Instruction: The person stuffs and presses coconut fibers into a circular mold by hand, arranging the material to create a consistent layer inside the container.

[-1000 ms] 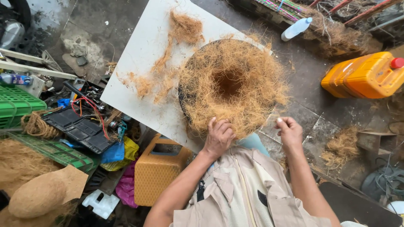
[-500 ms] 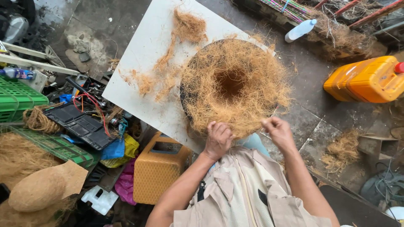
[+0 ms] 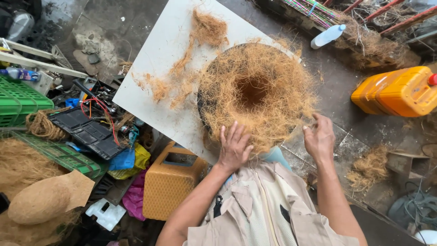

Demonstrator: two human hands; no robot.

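1. Pressing down on the near rim of the fibre nest (image 3: pixel 257 93), the left hand (image 3: pixel 234 148) lies flat, fingers spread apart, palm on the fibre, gripping nothing.
2. Right hand (image 3: pixel 320 138) at the nest's right edge, centre-right of frame; fingers loosely apart, fingertips touching stray strands. Cannot tell if any strand is pinched.
3. Fibre nest: round mound of tan coir-like fibre with a dark hollow in the middle, sitting over a dark round form, centre of frame, on the lower right part of the white board (image 3: pixel 159 59).
4. White board serves as the surface, tilted diagonally across the frame; loose fibre tufts (image 3: pixel 207 29) trail along it to the upper centre.
5. Yellow jerrycan (image 3: pixel 398 91) with red cap, right edge, well apart from the nest.
6. White plastic bottle (image 3: pixel 328 35) with blue cap, upper right, on the floor.
7. Yellow crate (image 3: pixel 168 184) below the board, just left of the left forearm.
8. Green crate (image 3: pixel 18 100) at left edge; coiled rope (image 3: pixel 41 125) just beside it.
9. Fibre heap (image 3: pixel 371 166) on the floor, lower right.
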